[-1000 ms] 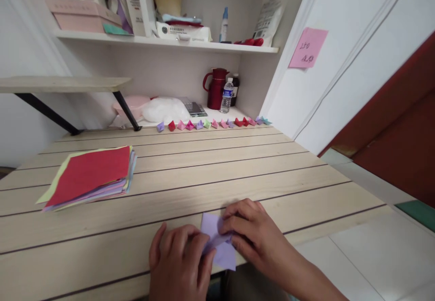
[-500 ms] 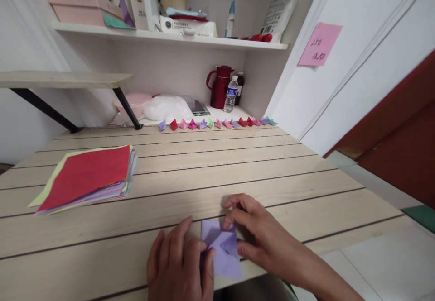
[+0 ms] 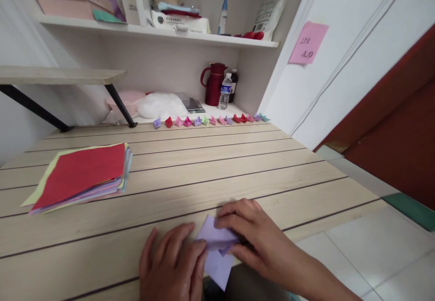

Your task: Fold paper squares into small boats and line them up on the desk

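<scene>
A folded sheet of purple origami paper is at the table's near edge, between my two hands. Its upper part is a raised flap, and its lower corner points towards me. My left hand grips the paper's left side between thumb and index finger, while the other fingers rest spread on the table. On the right side, my right hand pinches the paper, with fingers on top and thumb below. The fingers partly hide the folds on both sides.
A stack of coloured paper, red sheet on top, lies to the left. Several small folded paper pieces line the table's back edge. Behind them stand a red jug and a water bottle. A small raised shelf is at the back left.
The purple paper has turned from lying squarely to corner-down, and its upper part is now lifted as a flap. My right fingers have closed onto its right side. The view has shifted slightly.
</scene>
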The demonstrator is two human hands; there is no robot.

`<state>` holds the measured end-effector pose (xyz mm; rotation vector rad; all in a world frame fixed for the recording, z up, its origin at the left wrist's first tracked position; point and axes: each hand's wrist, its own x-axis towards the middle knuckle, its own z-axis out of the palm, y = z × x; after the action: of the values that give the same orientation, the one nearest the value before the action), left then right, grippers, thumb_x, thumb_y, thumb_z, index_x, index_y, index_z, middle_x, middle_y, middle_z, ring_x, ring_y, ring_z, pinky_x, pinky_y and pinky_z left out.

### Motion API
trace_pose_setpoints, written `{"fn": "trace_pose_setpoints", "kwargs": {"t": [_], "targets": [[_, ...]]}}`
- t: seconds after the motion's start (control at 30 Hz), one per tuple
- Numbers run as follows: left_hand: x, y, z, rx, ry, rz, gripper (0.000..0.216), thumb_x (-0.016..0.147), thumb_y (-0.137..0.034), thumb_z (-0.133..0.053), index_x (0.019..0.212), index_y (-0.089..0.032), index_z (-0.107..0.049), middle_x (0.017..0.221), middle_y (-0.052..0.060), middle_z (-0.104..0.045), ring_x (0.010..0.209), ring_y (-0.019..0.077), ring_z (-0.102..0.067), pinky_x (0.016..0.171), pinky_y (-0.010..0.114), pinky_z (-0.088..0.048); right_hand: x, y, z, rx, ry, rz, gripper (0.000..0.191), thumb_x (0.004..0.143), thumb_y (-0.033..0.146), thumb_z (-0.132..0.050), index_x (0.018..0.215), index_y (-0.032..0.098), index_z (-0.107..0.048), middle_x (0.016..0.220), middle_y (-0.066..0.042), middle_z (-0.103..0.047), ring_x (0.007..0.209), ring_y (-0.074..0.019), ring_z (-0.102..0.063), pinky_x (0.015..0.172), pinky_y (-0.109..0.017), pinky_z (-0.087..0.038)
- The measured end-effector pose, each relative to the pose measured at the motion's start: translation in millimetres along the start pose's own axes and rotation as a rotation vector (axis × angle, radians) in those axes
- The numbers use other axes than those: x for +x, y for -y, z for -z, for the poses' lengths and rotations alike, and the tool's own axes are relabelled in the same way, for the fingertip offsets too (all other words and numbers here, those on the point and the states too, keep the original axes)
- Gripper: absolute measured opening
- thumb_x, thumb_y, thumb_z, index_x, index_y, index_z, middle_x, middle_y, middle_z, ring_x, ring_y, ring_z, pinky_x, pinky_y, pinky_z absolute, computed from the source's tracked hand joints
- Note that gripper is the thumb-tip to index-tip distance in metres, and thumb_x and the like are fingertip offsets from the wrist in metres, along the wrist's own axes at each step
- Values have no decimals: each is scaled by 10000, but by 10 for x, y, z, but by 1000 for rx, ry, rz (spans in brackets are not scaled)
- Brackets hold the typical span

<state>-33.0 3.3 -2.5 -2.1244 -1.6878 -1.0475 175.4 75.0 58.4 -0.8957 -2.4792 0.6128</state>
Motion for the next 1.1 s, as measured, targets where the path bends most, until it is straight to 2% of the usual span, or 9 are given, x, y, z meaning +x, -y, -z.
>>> {"fn": "trace_pose_setpoints", "kwargs": {"t": [0.13,0.27,0.43,0.57,0.77,1.0,1.1], "targets": [[37,-56,-2,11,2,48,162,927,-346,-481,850,-292,-613,1073,29,-716,981,229,-612,1047,498,-281,5,11,-55,-14,-36,-69,126,882,233,-680,966,246,-587,1141,-24,-617,1071,-227,-549,939,-401,-394],[78,-79,-41,59,-3,99,207,934,-362,-476,774,-265,-567,1080,44,-722,989,230,-610,1002,485,-332,23,8,-79,-47,-39,-77,162,877,274,-697,902,225,-544,1192,-31,-601,1069,-231,-538,922,-405,-396],[104,-67,-74,116,-16,96,197,911,-365,-500,745,-269,-544,1071,42,-734,940,249,-631,942,504,-367,33,23,-84,-43,-40,-98,159,894,319,-684,876,229,-554,1178,-30,-612,1052,-231,-542,911,-405,-399],[112,-63,-83,155,-26,99,167,898,-368,-506,764,-272,-534,1084,49,-732,940,262,-635,923,506,-383,49,54,-112,-30,-97,-186,135,882,233,-674,824,219,-553,1161,-31,-619,1029,-238,-546,886,-415,-396],[101,-66,-90,155,-22,115,167,887,-396,-528,780,-268,-535,1116,66,-719,963,274,-630,912,509,-407,73,90,-125,-32,-132,-195,138,874,128,-607,788,210,-537,1123,-31,-618,1023,-239,-539,867,-421,-385],[85,-77,-102,191,-11,117,222,898,-400,-504,725,-263,-533,1142,70,-711,966,265,-625,930,517,-425,63,59,-167,-55,-148,-196,145,839,124,-630,765,201,-531,1120,-39,-622,1022,-244,-543,865,-427,-388],[70,-89,-118,213,-8,139,248,894,-407,-503,700,-252,-515,1202,113,-674,1006,286,-610,914,525,-447,57,47,-180,-60,-151,-201,146,841,136,-636,759,201,-534,1130,-47,-621,1036,-247,-547,868,-431,-396]]}}
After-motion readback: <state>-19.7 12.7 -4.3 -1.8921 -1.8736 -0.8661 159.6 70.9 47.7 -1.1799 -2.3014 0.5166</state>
